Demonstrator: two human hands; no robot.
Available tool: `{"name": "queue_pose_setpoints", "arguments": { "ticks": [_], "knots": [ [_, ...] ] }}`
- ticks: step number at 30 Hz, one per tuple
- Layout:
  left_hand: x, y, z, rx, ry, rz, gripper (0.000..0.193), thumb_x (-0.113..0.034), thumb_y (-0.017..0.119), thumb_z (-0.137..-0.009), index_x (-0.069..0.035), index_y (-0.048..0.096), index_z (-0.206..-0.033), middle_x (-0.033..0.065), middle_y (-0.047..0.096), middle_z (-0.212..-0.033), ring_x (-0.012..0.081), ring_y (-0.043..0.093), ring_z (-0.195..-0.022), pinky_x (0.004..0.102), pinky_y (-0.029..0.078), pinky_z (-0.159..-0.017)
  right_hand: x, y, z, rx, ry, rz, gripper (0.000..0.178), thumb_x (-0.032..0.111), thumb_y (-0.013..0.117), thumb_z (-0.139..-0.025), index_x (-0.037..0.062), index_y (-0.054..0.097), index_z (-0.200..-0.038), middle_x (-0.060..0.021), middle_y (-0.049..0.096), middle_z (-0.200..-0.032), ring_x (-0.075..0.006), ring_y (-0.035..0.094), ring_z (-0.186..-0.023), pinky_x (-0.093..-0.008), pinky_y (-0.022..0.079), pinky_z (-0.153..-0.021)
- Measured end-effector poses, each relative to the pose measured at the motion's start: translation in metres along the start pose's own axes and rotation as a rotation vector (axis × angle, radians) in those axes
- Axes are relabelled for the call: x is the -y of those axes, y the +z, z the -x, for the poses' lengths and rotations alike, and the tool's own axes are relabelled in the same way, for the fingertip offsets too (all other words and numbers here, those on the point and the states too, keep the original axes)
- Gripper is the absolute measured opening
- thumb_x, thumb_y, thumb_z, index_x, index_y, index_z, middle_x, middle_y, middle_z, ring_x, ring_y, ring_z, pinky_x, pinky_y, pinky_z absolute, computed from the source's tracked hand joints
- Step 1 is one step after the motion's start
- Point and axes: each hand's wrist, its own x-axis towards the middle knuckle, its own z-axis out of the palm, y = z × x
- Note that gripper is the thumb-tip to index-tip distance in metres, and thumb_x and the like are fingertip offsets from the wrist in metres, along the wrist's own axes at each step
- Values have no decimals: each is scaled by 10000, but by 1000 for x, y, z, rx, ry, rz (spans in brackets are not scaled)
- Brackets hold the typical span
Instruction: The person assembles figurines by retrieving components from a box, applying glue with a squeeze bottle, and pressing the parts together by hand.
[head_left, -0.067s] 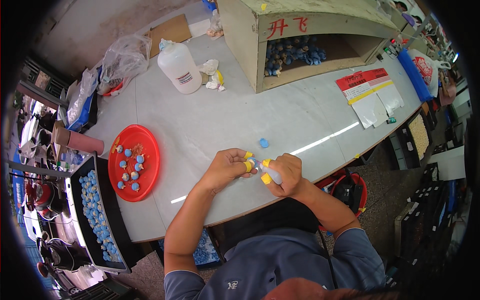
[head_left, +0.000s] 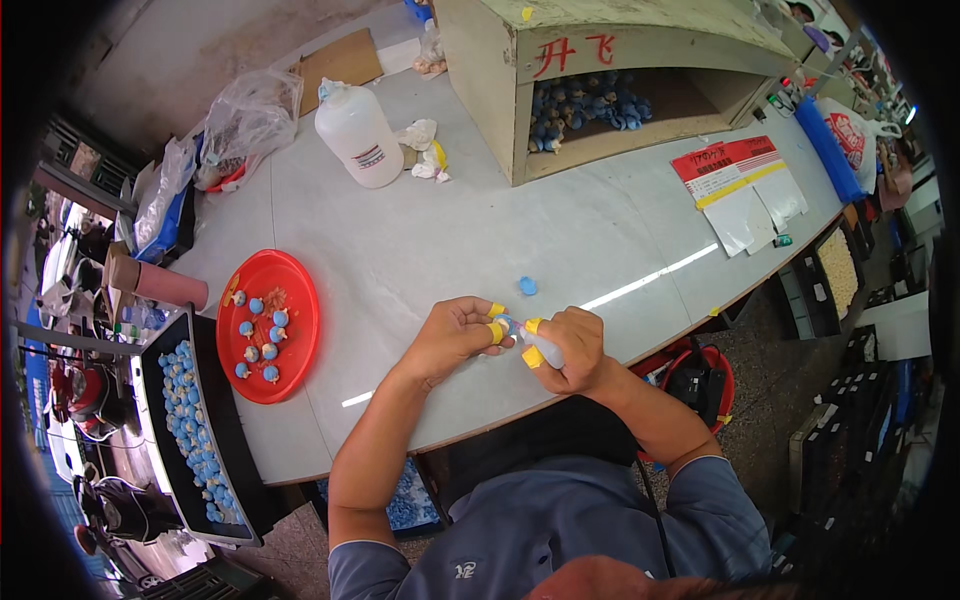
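Over the front part of the table, my left hand (head_left: 455, 338) pinches a small blue and pale piece (head_left: 508, 325) between thumb and finger, both wrapped in yellow tape. Close against it, my right hand (head_left: 575, 348) is closed round a small translucent squeeze bottle (head_left: 542, 350), its tip pointing at the piece. Yellow tape covers the right thumb and a fingertip too. The piece is mostly hidden by my fingers. Just beyond my hands, a loose blue cap-like part (head_left: 527, 286) lies on the table (head_left: 420, 240).
At left is a red round tray (head_left: 308, 345) with several blue balls, beside a black bin (head_left: 240, 470) full of similar ones. A white plastic bottle (head_left: 357, 135) stands farther back. A cabinet (head_left: 515, 120) holding blue parts stands at the back, with papers (head_left: 740, 190) to its right.
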Motion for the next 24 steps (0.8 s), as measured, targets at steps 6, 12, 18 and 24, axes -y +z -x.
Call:
{"name": "queue_pose_setpoints", "arguments": {
  "ticks": [6, 12, 18, 24],
  "knots": [
    [1, 0, 0, -7, 4, -3, 291, -1, 649, -899, 100, 581, -1164, 161, 687, -1002, 200, 715, -904, 228, 578, -744, 0, 0, 2, -23, -9, -8, 269, 79, 736, -686, -11, 602, -901, -90, 565, -650, -242, 512, -485, -339, 373, -466],
    [-1, 1, 1, -12, -7, 3, 314, -39, 651, -894, 109, 588, -1164, 148, 685, -1006, 180, 695, -882, 252, 562, -739, 0, 2, 0, -3, 2, -14, 260, 81, 740, -695, -6, 603, -897, -80, 553, -628, -238, 503, -475, -336, 371, -464],
    [2, 0, -1, -28, -4, 16, 276, -5, 655, -900, 91, 591, -1151, 158, 686, -1014, 198, 710, -907, 227, 576, -737, 0, 0, 3, -16, -7, -15, 273, 82, 738, -691, -1, 600, -911, -81, 563, -648, -237, 513, -491, -333, 373, -471],
    [1, 1, -1, -25, 3, 10, 308, -26, 646, -892, 116, 577, -1157, 164, 679, -1028, 199, 697, -892, 267, 566, -743, 1, 0, 0, 16, 1, 4, 268, 97, 736, -695, -4, 601, -903, -84, 560, -632, -239, 515, -483, -335, 372, -466]
  ]
}}
